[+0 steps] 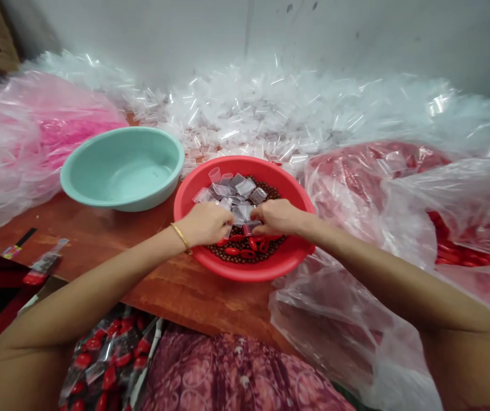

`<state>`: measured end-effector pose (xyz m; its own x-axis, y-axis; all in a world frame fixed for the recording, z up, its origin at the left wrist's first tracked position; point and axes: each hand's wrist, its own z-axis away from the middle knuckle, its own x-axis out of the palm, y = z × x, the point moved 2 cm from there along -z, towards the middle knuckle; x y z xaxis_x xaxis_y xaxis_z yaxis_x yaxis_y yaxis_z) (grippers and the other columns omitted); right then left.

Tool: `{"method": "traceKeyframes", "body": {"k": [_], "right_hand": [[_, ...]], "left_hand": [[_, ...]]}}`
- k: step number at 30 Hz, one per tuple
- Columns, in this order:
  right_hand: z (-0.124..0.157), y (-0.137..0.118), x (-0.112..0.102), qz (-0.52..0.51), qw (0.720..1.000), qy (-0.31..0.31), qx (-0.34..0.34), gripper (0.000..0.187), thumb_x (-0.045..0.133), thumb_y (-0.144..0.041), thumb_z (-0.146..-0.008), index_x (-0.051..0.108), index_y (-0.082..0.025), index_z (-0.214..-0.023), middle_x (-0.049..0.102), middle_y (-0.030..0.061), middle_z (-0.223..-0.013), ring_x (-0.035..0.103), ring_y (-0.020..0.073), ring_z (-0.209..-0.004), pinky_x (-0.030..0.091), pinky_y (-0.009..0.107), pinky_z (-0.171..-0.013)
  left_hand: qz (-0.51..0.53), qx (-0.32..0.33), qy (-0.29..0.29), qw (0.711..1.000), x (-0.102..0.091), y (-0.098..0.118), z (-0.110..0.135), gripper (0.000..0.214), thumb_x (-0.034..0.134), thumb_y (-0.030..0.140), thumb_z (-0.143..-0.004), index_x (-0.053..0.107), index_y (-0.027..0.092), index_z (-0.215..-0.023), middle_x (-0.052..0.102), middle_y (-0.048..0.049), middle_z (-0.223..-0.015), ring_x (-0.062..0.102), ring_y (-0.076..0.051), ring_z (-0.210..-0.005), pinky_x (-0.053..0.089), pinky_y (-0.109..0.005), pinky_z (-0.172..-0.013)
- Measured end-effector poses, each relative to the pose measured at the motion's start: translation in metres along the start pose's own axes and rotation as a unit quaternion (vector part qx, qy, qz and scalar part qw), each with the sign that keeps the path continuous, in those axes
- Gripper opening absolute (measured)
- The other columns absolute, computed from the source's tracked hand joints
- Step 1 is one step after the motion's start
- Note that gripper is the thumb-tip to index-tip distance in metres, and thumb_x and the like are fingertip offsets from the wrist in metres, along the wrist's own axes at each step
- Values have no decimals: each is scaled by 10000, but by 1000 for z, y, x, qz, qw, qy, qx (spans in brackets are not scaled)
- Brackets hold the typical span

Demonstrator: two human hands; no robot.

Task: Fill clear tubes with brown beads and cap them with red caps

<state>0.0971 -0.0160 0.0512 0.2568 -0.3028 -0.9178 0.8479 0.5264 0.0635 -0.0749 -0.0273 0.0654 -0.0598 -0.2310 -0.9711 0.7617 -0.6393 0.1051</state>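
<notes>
My left hand (208, 222), with a gold bracelet (180, 237) at the wrist, is over the red basin (245, 275), its fingers closed in a pinch. What it pinches is mostly hidden; a clear plastic edge shows by the fingertips. Facing it, my right hand (277, 217) has its fingers closed near a small clear piece with a red part (247, 229); I cannot make out exactly what it grips. Small clear plastic containers (245, 186) lie heaped at the basin's far side. Brown beads (223, 251) cover the bottom, with red oval pieces (248, 253) at the near side.
A pale green basin (120, 171) stands left of the red one. Clear plastic pieces (262, 108) pile along the wall. Plastic bags with pink (65, 137) and red contents (454, 240) flank the table (176, 291). Red-capped filled containers (108, 365) sit below the table's edge.
</notes>
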Motion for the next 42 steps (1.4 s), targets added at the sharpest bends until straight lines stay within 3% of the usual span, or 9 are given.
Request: {"method": "traceKeyframes", "body": {"k": [4, 8, 12, 15, 19, 26, 32, 37, 42], "right_hand": [[2, -7, 20, 12, 1000, -12, 0, 327, 523, -333, -831, 649, -135, -1059, 693, 170, -976, 651, 281, -924, 471, 335, -727], [-2, 10, 19, -101, 989, 61, 95, 352, 437, -364, -881, 660, -133, -1027, 690, 161, -960, 648, 273, -905, 473, 346, -741], [-5, 16, 14, -351, 923, 135, 78, 357, 421, -367, -891, 665, -142, -1023, 688, 66, -882, 623, 173, -782, 455, 266, -681], [-10, 6, 11, -432, 882, 187, 29, 306, 444, -295, -862, 676, -116, -948, 662, 26, -774, 565, 126, -670, 414, 233, -618], [-15, -10, 3, -384, 896, 223, 4, 245, 455, -211, -835, 647, -96, -936, 654, 39, -778, 527, 112, -651, 375, 225, -607], [-5, -34, 2, -156, 986, 60, -11, 224, 548, -311, -816, 655, -138, -909, 664, 83, -812, 569, 172, -707, 363, 266, -612], [-15, -61, 28, 60, 970, 71, -226, 257, 482, -255, -857, 636, -105, -997, 638, 132, -1029, 523, 265, -983, 359, 382, -817], [-7, -10, 35, 96, 982, 26, -161, 187, 480, -126, -802, 656, -115, -863, 669, 122, -903, 548, 234, -904, 314, 354, -796], [10, 27, 30, 82, 992, 83, -35, 249, 463, -163, -791, 620, -109, -976, 656, 161, -995, 551, 267, -950, 298, 371, -822]], "left_hand": [[13, -22, -96, 995, 22, 9, -20, 416, 476, 341, -850, 547, 251, -1250, 671, -101, -1079, 625, -262, -971, 479, -336, -780], [10, -110, -14, 994, 17, -5, -31, 547, 446, 269, -870, 343, 225, -1405, 640, -133, -1135, 619, -265, -997, 474, -336, -782], [167, -93, 58, 980, 5, 2, -24, 392, 386, 368, -907, 569, 167, -1190, 660, -126, -1053, 617, -254, -964, 471, -340, -792], [451, -117, 19, 885, 10, 15, -23, 361, 367, 386, -918, 591, 155, -1083, 651, -97, -1050, 638, -169, -809, 472, -253, -663], [644, -175, 42, 744, 22, 17, -24, 274, 475, 383, -878, 557, 145, -987, 644, -59, -903, 608, -97, -631, 417, -194, -560], [315, -140, 231, 910, 3, -25, 10, 246, 545, 380, -791, 576, 138, -762, 570, 8, -665, 484, -104, -601, 370, -213, -565], [82, -94, 62, 990, -9, -18, 27, 269, 499, 279, -830, 606, 145, -1037, 678, -74, -910, 621, -191, -827, 451, -277, -722], [-57, 0, -124, 991, 2, 5, 15, 206, 458, 174, -836, 652, 129, -886, 686, -134, -915, 652, -240, -890, 492, -307, -740], [12, -22, -180, 983, 23, 20, -15, 64, 609, 128, -694, 670, 116, -707, 687, -193, -851, 644, -327, -936, 490, -387, -822]]}}
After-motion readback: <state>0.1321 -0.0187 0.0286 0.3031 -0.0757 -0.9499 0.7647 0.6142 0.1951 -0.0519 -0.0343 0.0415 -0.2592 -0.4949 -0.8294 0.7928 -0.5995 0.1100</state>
